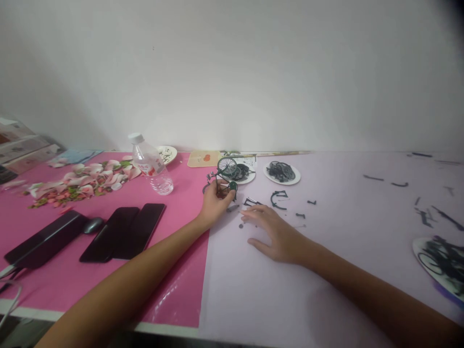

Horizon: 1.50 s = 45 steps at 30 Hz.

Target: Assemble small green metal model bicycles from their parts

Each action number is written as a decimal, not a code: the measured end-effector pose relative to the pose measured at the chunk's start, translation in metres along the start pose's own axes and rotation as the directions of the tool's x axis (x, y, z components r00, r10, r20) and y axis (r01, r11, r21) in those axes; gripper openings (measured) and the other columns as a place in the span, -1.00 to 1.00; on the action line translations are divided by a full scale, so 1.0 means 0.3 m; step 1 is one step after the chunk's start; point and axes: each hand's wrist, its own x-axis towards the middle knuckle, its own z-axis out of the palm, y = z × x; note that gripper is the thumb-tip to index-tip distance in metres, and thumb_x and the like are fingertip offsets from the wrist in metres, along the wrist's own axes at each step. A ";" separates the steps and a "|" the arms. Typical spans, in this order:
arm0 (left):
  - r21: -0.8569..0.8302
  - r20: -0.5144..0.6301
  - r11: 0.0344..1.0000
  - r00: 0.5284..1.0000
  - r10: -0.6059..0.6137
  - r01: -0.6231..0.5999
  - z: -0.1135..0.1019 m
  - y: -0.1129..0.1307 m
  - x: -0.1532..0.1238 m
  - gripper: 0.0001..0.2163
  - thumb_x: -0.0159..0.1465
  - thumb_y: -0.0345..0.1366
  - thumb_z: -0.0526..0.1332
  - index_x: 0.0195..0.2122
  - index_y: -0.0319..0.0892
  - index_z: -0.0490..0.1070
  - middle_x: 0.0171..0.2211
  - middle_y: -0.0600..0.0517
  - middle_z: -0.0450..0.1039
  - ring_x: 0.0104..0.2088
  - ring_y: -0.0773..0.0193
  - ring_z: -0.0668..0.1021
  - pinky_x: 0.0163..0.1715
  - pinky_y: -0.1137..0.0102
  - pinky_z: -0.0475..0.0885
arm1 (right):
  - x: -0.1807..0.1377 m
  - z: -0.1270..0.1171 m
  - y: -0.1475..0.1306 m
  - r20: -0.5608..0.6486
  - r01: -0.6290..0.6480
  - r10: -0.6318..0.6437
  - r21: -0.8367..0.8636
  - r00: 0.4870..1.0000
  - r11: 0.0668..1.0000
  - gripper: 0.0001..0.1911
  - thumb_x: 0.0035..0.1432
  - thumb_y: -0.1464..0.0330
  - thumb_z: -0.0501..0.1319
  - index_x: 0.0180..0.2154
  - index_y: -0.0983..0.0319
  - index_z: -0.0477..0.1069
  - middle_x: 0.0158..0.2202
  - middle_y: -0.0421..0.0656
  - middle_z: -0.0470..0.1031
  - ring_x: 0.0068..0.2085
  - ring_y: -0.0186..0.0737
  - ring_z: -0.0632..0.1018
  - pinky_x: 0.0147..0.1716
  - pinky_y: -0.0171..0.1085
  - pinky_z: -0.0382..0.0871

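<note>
I record the model bicycle (226,168) near the seam where the pink cover (181,295) meets the pale cover (246,299) on the bench; the left hand (213,205) grips it low, thumb and fingers closed about its body, one spoked wheel (227,166) clear above them; I judge it light, stiff in the frame, fragile at the thin spokes and slim joints, perhaps slick if plastic; the sound hold is mid-frame, with no pressure on the wheels.

The right hand (273,232) is open and empty as far as I can see, thumb apart from the fingers; its fingertips are close to a small dark frame piece (251,202), contact I cannot confirm; a curved dark part (274,199) lies just beyond.

The surface appears flat and smooth, so I rate small parts liable to slide; a white plate (288,182) of dark parts sits towards the rear; a clear bottle (159,182) and pink flowers (90,179) occupy the left; a plain pale wall (232,72) stands behind.
</note>
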 end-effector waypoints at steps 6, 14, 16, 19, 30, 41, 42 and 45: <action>-0.025 0.000 1.000 1.000 -0.018 0.018 0.001 0.002 0.000 -0.68 0.20 -0.26 0.40 -0.07 -0.17 0.39 -0.31 0.04 0.51 -0.34 0.32 0.57 -0.30 0.44 0.45 | -0.006 0.008 0.007 -0.002 0.009 -0.009 -0.005 1.000 1.000 -0.24 0.24 0.42 0.33 0.39 0.09 0.13 0.06 -0.05 0.61 0.29 0.06 0.36 0.28 0.17 0.32; -0.003 0.009 1.000 1.000 0.008 -0.008 -0.001 -0.009 0.000 -0.69 0.23 -0.24 0.37 -0.05 -0.17 0.38 -0.32 0.05 0.49 -0.35 0.34 0.55 -0.30 0.44 0.45 | 0.002 0.001 0.017 -0.017 0.053 -0.054 -0.046 0.998 0.998 -0.57 0.31 0.39 0.29 0.19 0.15 0.41 -0.06 -0.04 0.60 0.11 0.03 0.45 0.14 0.07 0.41; -0.006 0.008 1.000 1.000 0.008 -0.008 0.000 -0.010 0.000 -0.69 0.23 -0.24 0.37 -0.05 -0.17 0.38 -0.32 0.05 0.49 -0.34 0.33 0.55 -0.30 0.44 0.45 | 0.007 -0.001 0.020 -0.019 0.089 -0.091 -0.080 0.996 0.993 -0.76 0.33 0.36 0.27 0.02 0.16 0.52 -0.10 -0.04 0.58 0.06 0.01 0.47 0.10 0.06 0.42; -0.011 0.007 1.000 1.000 0.016 -0.016 0.001 -0.008 -0.001 -0.69 0.22 -0.24 0.38 -0.06 -0.17 0.38 -0.32 0.05 0.50 -0.35 0.32 0.56 -0.30 0.44 0.45 | 0.012 0.002 0.025 -0.034 0.111 -0.115 -0.113 0.993 0.987 -0.88 0.37 0.36 0.24 -0.11 0.16 0.56 -0.17 -0.06 0.56 0.02 -0.02 0.47 0.06 0.03 0.43; 0.075 0.058 0.990 0.991 0.118 -0.122 0.002 0.020 -0.025 -0.70 0.24 -0.27 0.37 -0.04 -0.17 0.38 -0.29 0.02 0.52 -0.31 0.28 0.57 -0.23 0.39 0.47 | 0.021 0.020 0.038 0.041 0.150 -0.144 -0.327 0.989 0.933 -0.85 0.43 0.41 0.20 -0.23 0.21 0.52 -0.20 -0.07 0.54 -0.01 -0.04 0.46 -0.01 -0.03 0.42; -0.079 0.174 0.993 0.980 0.102 -0.089 0.025 0.073 -0.078 -0.68 0.27 -0.22 0.38 -0.02 -0.14 0.36 -0.19 -0.02 0.51 -0.22 0.26 0.57 -0.15 0.37 0.48 | 0.012 0.025 0.066 0.017 0.128 -0.130 -0.358 0.991 0.925 -0.87 0.42 0.48 0.16 -0.20 0.20 0.45 -0.16 -0.07 0.51 -0.04 -0.03 0.44 -0.03 -0.03 0.39; -0.111 0.187 0.992 0.979 0.077 -0.057 0.032 0.079 -0.085 -0.67 0.27 -0.21 0.38 -0.01 -0.14 0.35 -0.19 -0.02 0.50 -0.22 0.27 0.57 -0.15 0.37 0.48 | 0.012 0.018 0.069 -0.018 0.115 -0.128 -0.332 0.992 0.936 -0.89 0.41 0.47 0.16 -0.18 0.20 0.44 -0.15 -0.07 0.51 -0.04 -0.03 0.44 -0.02 -0.03 0.39; -0.204 0.234 0.977 0.972 -0.005 0.054 0.053 0.092 -0.111 -0.63 0.26 -0.17 0.39 0.00 -0.14 0.34 -0.20 -0.01 0.49 -0.23 0.28 0.57 -0.16 0.39 0.47 | 0.016 -0.011 0.071 -0.163 0.060 -0.106 -0.269 0.981 0.961 -0.91 0.43 0.44 0.14 -0.15 0.18 0.40 -0.16 -0.05 0.50 -0.07 -0.01 0.45 -0.06 -0.02 0.39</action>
